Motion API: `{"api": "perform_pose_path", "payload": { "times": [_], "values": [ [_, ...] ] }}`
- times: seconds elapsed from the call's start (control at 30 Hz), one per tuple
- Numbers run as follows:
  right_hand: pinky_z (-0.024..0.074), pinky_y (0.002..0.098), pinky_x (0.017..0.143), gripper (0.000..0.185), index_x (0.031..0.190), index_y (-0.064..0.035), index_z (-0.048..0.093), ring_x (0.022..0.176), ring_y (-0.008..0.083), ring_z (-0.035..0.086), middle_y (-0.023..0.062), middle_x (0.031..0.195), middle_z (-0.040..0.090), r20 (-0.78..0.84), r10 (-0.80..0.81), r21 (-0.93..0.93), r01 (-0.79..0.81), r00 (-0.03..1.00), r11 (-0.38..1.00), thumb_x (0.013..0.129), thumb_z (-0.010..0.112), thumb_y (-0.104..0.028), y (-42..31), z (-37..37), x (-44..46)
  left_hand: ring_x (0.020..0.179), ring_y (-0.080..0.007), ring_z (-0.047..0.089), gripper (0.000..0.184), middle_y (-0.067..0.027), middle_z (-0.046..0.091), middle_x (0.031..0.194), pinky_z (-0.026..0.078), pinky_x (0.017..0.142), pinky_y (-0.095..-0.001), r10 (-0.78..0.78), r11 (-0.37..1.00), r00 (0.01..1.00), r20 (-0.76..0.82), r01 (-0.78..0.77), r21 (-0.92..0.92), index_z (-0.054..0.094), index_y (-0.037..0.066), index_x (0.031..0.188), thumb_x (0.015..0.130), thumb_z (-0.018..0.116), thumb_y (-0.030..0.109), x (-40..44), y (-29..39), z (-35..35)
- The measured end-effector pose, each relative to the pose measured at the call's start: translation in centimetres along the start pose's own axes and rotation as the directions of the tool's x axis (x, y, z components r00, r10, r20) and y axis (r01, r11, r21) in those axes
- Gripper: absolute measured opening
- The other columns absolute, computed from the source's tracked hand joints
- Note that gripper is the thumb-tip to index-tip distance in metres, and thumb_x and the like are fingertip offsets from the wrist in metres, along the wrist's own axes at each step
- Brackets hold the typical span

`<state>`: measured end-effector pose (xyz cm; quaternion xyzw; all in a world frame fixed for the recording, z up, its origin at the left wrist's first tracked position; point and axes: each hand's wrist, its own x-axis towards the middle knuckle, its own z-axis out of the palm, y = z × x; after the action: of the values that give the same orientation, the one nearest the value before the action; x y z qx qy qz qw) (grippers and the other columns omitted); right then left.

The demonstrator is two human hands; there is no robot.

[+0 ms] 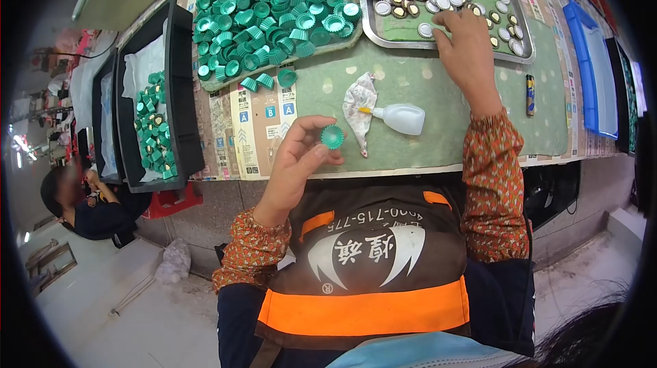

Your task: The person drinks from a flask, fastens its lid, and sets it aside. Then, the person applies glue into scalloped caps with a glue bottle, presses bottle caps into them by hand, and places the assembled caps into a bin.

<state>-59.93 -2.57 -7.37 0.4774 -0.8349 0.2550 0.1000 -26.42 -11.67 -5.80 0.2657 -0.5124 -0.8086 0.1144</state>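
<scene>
Mask [410, 353]; apron [383, 258] reading "4000-715-775"; left hand [291, 166] pinching cup [332, 137]; right hand [469, 50] half-curled over caps [425, 29].

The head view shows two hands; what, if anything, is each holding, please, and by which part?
The left hand holds a green fluted cup by its outer side; whether the right hand holds anything cannot be told.

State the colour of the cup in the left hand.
The cup is green, best seen in the head view.
</scene>
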Motion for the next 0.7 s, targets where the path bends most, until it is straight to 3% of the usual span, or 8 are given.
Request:
{"api": "perform_pose_path", "payload": {
  "times": [0.13, 0.23, 0.37, 0.47, 0.57, 0.7],
  "values": [
    [0.0492, 0.0468, 0.087, 0.015, 0.1, -0.0079, 0.071, 0.098, 0.0347, 0.058, 0.0137, 0.097, 0.064, 0.154, -0.014, -0.046, 0.022, 0.988, 0.999, 0.087, 0.071, -0.015, 0.4, 1.3, 1.6, 0.104, -0.0144, 0.062, 0.039, -0.0061, 0.061, 0.12, 0.056, 0.094, -0.0348, -0.008, 1.0, 1.0, -0.008, 0.008, 0.009, 0.049, 0.005, 0.139, 0.103, 0.058, 0.015, -0.1, 0.0, 0.0],
    [0.0504, 0.0435, 0.082, 0.013, 0.098, -0.0057, 0.068, 0.093, 0.031, 0.06, 0.0116, 0.093, 0.065, 0.124, -0.049, -0.006, 0.05, 0.991, 0.999, 0.088, 0.071, -0.014, 0.5, 0.8, 1.9, 0.103, -0.0141, 0.063, 0.039, -0.0061, 0.061, 0.12, 0.056, 0.094, -0.0347, -0.01, 1.0, 1.0, -0.007, 0.01, 0.011, 0.049, 0.005, 0.139, 0.103, 0.058, 0.015, -0.1, 0.0, -0.1],
    [0.049, 0.035, 0.074, 0.012, 0.097, -0.0028, 0.063, 0.08, 0.023, 0.06, 0.0094, 0.087, 0.063, 0.094, 0.026, 0.43, -0.064, 0.995, 0.9, 0.089, 0.071, -0.007, -0.3, -3.0, 0.5, 0.101, -0.014, 0.063, 0.039, -0.0062, 0.062, 0.12, 0.056, 0.093, -0.0347, -0.022, 0.999, 1.0, 0.007, 0.022, -0.025, 0.049, 0.005, 0.139, 0.103, 0.057, 0.017, -0.2, -0.1, -0.2],
    [0.0496, 0.0362, 0.075, 0.012, 0.099, -0.0027, 0.063, 0.084, 0.0262, 0.062, 0.0105, 0.092, 0.064, 0.205, -0.011, 0.536, -0.103, 0.979, 0.838, 0.089, 0.069, -0.003, -0.9, -5.8, -2.8, 0.096, -0.0136, 0.064, 0.045, -0.0145, 0.064, 0.123, 0.058, 0.093, -0.0364, -0.082, 0.995, 0.997, -0.011, 0.081, -0.066, 0.048, 0.004, 0.14, 0.101, 0.059, 0.024, -0.1, 0.1, 0.0],
    [0.0501, 0.0391, 0.076, 0.017, 0.102, -0.0036, 0.064, 0.089, 0.0299, 0.063, 0.0106, 0.098, 0.066, 0.096, -0.232, 0.363, 0.183, 0.968, 0.914, 0.087, 0.067, 0.002, -0.6, -5.5, -6.3, 0.096, -0.0139, 0.064, 0.045, -0.014, 0.065, 0.121, 0.059, 0.092, -0.0363, -0.116, 0.985, 0.993, 0.016, 0.117, -0.123, 0.05, 0.004, 0.139, 0.102, 0.059, 0.027, 0.2, 0.2, 0.4],
    [0.0493, 0.0433, 0.08, 0.022, 0.103, -0.0048, 0.064, 0.095, 0.0334, 0.062, 0.01, 0.101, 0.066, 0.153, -0.261, 0.193, 0.23, 0.953, 0.954, 0.084, 0.066, 0.005, 0.1, -5.2, -9.2, 0.096, -0.0147, 0.065, 0.048, -0.0134, 0.066, 0.119, 0.059, 0.091, -0.0366, -0.16, 0.974, 0.986, 0.044, 0.165, -0.155, 0.05, 0.002, 0.139, 0.102, 0.058, 0.031, 0.6, 0.3, 0.9]
  ]
}}
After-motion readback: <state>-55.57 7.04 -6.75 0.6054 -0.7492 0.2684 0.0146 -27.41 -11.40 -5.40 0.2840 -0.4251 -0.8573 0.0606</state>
